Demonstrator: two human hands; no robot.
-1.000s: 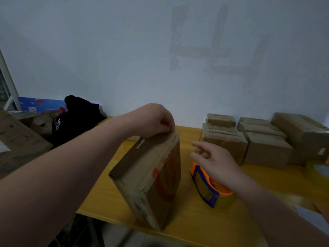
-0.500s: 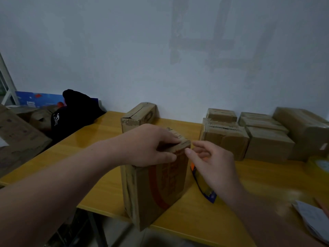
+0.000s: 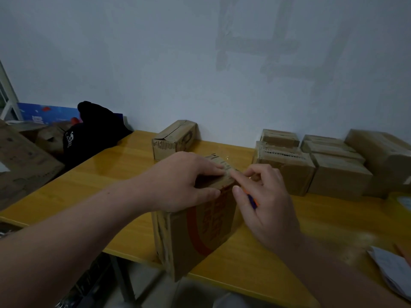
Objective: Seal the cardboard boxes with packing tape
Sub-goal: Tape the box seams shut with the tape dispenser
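— Fingers [image 3: 213,168] of left hand [image 3: 178,181]? 
— Clamped over top edge of cardboard box [image 3: 195,227], thumb on front face.
— Right hand [image 3: 262,201]?
— Fingertips pressed together at same top corner, touching flap.
— Box position?
— Upright at near edge of yellow counter [image 3: 111,174]; other boxes [image 3: 311,165] farther back by wall.

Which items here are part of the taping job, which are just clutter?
Job:
- red-printed box, under left hand and right hand
- unsealed box
- stacked boxes
- tape roll

Lying about:
- black cap
- papers
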